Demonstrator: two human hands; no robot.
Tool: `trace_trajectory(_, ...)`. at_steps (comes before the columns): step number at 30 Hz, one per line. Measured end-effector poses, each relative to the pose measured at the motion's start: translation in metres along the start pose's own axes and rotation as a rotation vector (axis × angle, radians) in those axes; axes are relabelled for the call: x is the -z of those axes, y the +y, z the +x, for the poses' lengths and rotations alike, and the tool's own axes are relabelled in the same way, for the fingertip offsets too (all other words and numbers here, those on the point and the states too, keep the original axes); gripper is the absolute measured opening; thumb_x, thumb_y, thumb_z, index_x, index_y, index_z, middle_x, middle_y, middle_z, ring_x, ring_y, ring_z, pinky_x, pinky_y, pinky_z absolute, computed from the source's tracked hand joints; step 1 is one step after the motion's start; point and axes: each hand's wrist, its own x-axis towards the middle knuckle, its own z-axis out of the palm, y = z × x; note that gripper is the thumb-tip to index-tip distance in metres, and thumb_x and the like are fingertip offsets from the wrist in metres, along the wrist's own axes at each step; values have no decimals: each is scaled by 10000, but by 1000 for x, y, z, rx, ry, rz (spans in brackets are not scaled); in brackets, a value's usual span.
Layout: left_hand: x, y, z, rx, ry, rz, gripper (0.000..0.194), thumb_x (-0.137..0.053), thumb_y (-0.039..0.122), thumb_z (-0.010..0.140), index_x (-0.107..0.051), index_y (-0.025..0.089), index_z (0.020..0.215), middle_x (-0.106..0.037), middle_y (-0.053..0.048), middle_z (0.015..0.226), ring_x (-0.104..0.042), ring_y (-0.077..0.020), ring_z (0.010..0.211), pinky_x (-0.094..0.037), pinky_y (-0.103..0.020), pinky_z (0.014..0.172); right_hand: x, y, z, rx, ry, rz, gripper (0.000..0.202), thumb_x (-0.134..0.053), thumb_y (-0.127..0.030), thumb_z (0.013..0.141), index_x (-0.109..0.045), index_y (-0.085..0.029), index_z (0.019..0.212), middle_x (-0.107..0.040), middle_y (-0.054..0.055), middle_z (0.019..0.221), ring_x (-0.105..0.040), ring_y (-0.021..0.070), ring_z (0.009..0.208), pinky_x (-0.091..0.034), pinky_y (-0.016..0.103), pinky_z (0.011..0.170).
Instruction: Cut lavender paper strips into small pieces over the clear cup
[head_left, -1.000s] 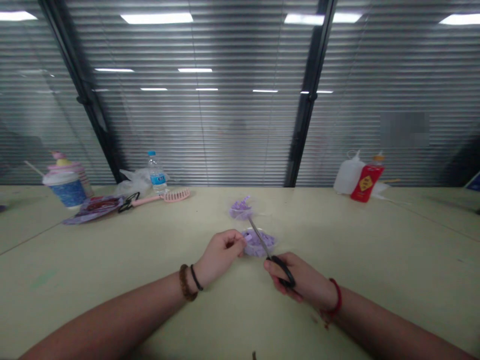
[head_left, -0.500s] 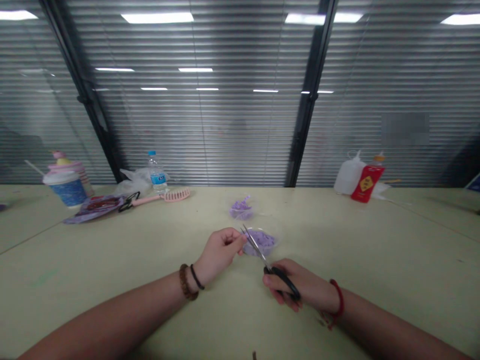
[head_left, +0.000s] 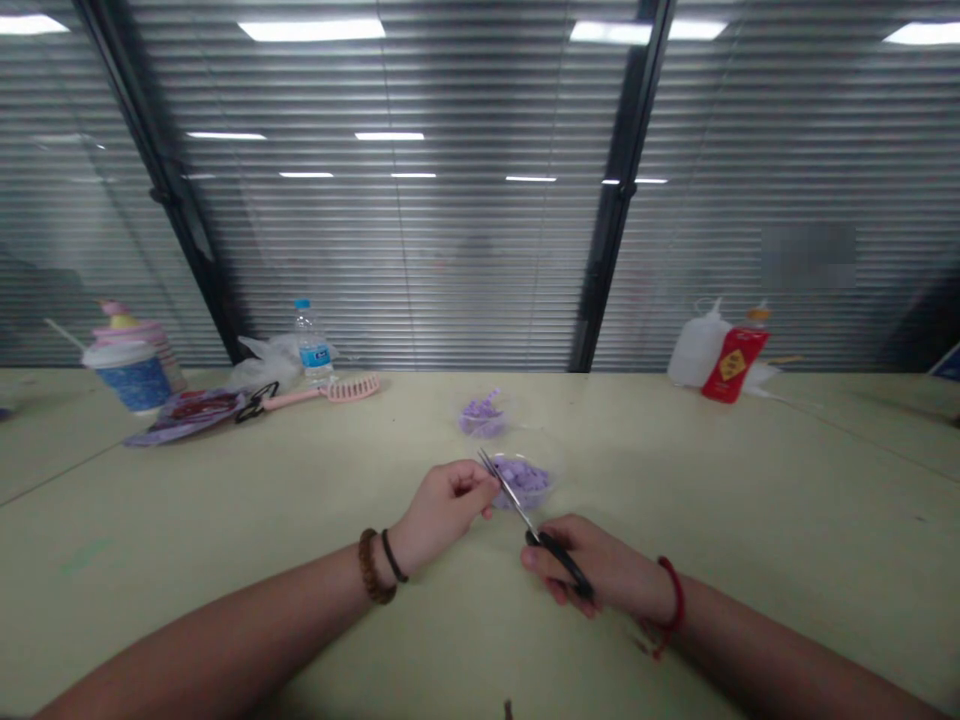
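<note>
My right hand is wrapped round the black handles of a pair of scissors. The blades point up and to the left and lie nearly closed beside the fingertips of my left hand. Those fingers are pinched together; whatever they hold is too small or hidden to make out. Just behind the blades stands a clear bowl of small purple pieces, partly covered by the scissors and my left fingertips. Farther back is a second clear bowl with purple pieces, some sticking up above its rim.
Along the left stand a blue cup, a water bottle, a pink hairbrush and a purple packet. At the back right are a white squeeze bottle and a red bottle. Blinds close off the table's far edge.
The scissor blades have drawn closer together as the handles closed in my right hand. My left hand has shifted slightly right and down.
</note>
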Motion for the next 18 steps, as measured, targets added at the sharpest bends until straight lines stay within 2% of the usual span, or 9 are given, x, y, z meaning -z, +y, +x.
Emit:
trace_trajectory(7, 6, 0, 2, -45, 13, 18, 245, -521, 370, 748, -499, 159, 626, -410, 83, 425, -302, -41, 347, -228, -178, 375, 5, -4, -2, 16, 81, 56, 481, -517, -579, 716, -483, -131, 544, -470, -28, 454, -371, 26, 294, -251, 138, 280)
trace_trajectory(10, 7, -1, 4, -36, 27, 26, 238, -521, 364, 747, -503, 157, 631, -446, 72, 457, -312, -38, 352, -227, -172, 367, 5, -5, -2, 13, 101, 57, 506, -491, -598, 721, -483, -129, 533, -464, -25, 446, -366, 24, 289, -248, 137, 277)
trace_trajectory(18, 7, -3, 5, -22, 61, 11, 231, -533, 360, 731, -504, 155, 628, -462, 66, 473, -323, -34, 351, -232, -168, 360, 5, -3, -2, -1, 43, 52, 484, -523, -573, 711, -482, -130, 522, -455, -30, 433, -378, 28, 296, -254, 134, 279)
